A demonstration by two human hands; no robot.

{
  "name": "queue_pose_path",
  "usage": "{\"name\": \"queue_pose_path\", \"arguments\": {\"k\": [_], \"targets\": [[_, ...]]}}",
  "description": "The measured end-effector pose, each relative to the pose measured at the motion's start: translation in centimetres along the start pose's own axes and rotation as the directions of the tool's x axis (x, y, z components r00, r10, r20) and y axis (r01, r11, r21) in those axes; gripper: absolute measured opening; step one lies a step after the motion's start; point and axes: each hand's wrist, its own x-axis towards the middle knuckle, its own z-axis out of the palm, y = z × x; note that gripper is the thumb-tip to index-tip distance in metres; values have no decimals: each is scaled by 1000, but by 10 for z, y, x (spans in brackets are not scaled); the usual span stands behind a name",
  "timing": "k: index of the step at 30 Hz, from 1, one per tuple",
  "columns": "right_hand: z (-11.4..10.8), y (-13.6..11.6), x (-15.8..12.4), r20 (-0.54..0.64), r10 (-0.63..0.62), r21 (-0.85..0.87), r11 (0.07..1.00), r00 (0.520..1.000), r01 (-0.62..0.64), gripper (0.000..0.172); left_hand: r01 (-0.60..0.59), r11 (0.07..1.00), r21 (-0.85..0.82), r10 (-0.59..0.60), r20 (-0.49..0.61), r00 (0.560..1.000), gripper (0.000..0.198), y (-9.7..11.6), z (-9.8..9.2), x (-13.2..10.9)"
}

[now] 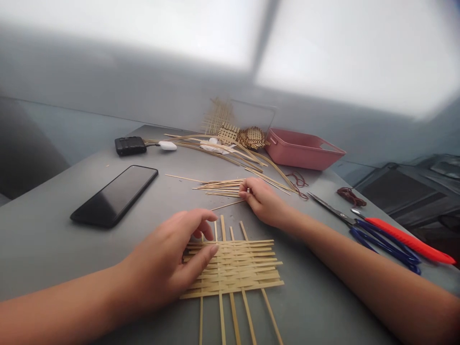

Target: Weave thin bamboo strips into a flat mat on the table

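Observation:
A partly woven mat of pale bamboo strips [244,268] lies on the table in front of me, its loose strip ends sticking out on several sides. Over its left side rests my left hand [179,254], thumb and fingers apart in a curve, with the thumb against the weave. Farther off, my right hand [262,201] pinches at the right end of a small pile of thin bamboo strips [219,186]. One bamboo strip [228,205] runs leftward from its fingertips; the fingers partly hide the grip.
A black phone [117,194] lies left, with a black device [130,145] behind it. Longer strips [215,152], small woven pieces [253,137] and a pink basket [302,155] stand at the back. Scissors [381,242], a red-handled tool [409,239] and brown cord [351,195] lie right.

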Motion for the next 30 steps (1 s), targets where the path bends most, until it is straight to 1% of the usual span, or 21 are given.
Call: {"name": "queue_pose_path", "arguments": {"k": [4,7,10,12,15,18,20,22,25,28,30], "targets": [[-3,-2,0,-90,20,58,998,996,-15,8,74,992,-100,-73,14,997,24,2,-3,5],[-4,-2,-1,-105,5,97,995,994,5,14,117,979,-168,-114,26,993,24,3,-4,6],[-4,-4,-2,-106,-13,126,992,994,27,13,140,968,-211,-137,27,990,25,2,-4,5],[-4,-5,-3,-128,-11,143,989,992,29,12,163,956,-246,-161,27,987,26,1,-4,5],[-6,-8,-4,-210,8,163,986,978,27,15,203,921,-333,-209,17,978,26,-1,-4,5],[-11,-14,-6,-312,27,173,984,950,29,19,236,876,-420,-257,5,966,26,-2,-6,7],[-15,-23,-9,-333,21,190,981,943,45,20,254,850,-461,-288,-3,958,26,-1,-8,10],[-20,-36,-14,-280,3,234,970,960,65,20,263,818,-512,-311,-8,950,28,1,-10,11],[-28,-62,-25,-104,-1,339,940,995,36,20,276,726,-629,-343,17,939,29,6,-12,11],[-31,-85,-35,70,29,441,896,997,-57,25,300,631,-716,-360,73,930,25,12,-13,7],[-32,-96,-40,158,68,499,855,985,-139,28,285,613,-737,-338,82,938,18,16,-13,5]]}}
